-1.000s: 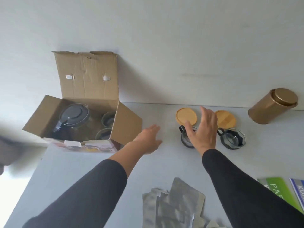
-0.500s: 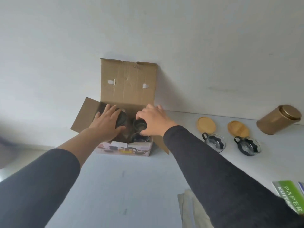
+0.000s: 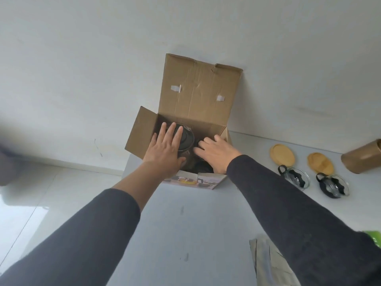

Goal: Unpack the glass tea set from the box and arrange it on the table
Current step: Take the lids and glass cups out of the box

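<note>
An open cardboard box (image 3: 198, 96) stands at the table's far left edge against the wall, its lid flap up. Inside is a glass teapot (image 3: 186, 139) with a dark lid. My left hand (image 3: 165, 149) lies flat on the teapot's lid, fingers straight. My right hand (image 3: 216, 153) reaches into the box's right half, its fingers curled down beside the teapot; what they touch is hidden. Two glass cups with black handles (image 3: 293, 177) (image 3: 333, 185) sit on the table to the right, each behind a round bamboo coaster (image 3: 282, 155) (image 3: 320, 163).
A gold cylindrical tin (image 3: 362, 156) lies on its side at the far right by the wall. Crumpled silver wrapping (image 3: 272, 263) lies at the table's near edge, a green printed sheet (image 3: 374, 237) beside it. The grey table (image 3: 185, 223) drops off to tiled floor on the left.
Both hands moved left from the cups and table to the box and went in. My left hand settled flat on the teapot lid; my right hand sank deeper beside it.
</note>
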Available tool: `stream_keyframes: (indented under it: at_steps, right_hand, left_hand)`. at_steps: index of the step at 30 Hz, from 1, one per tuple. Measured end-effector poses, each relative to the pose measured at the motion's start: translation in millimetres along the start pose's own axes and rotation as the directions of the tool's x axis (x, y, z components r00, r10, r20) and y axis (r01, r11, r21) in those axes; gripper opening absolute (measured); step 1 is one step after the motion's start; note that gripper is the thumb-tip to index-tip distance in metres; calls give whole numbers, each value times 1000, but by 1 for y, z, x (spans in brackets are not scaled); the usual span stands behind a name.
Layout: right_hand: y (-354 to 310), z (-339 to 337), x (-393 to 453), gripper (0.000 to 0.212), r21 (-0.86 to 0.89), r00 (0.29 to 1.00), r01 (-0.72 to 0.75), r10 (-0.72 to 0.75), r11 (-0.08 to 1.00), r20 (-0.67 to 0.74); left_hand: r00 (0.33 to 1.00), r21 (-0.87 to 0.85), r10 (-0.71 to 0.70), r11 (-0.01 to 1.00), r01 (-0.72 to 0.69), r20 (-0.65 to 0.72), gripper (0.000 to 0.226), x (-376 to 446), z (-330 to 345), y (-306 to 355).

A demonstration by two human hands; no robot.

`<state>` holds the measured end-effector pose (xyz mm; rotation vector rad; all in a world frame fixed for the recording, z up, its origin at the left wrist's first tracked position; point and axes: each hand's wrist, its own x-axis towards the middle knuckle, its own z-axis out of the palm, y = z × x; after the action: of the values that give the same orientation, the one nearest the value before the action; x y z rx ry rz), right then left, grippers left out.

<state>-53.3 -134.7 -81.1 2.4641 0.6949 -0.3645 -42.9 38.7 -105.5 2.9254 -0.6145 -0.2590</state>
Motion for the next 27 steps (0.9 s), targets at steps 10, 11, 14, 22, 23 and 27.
stream_keyframes:
  at_steps: [10, 11, 14, 22, 23, 27]
  right_hand:
    - [-4, 3, 5, 48, -26, 999, 38, -37, 999, 21]
    - [-3, 2, 5, 48, -12, 999, 37, -37, 999, 19]
    - [1, -3, 2, 53, 32, 999, 40, -41, 999, 31]
    - [34, -36, -26, 76, 416, 999, -43, 33, 909, 32]
    - [38, -34, -36, 76, 526, 996, -89, 88, 846, 27]
    - [49, -11, -92, 81, 827, 927, -204, 374, 525, -9]
  left_hand:
    - [1000, -24, -1, 1000, 1, -12, 77, 0, 3, 1]
    - [1000, -25, -1, 1000, 1, -14, 77, 0, 3, 1]
    - [1000, -18, -1, 1000, 1, -17, 77, -2, 2, 2]
    - [1000, -50, 7, 999, -7, 2, 73, -4, 1, 2]
    - [1000, -60, 13, 998, -12, 13, 73, -4, 0, 1]
    - [1000, -185, 0, 983, 1, 8, 70, -5, -8, -1]
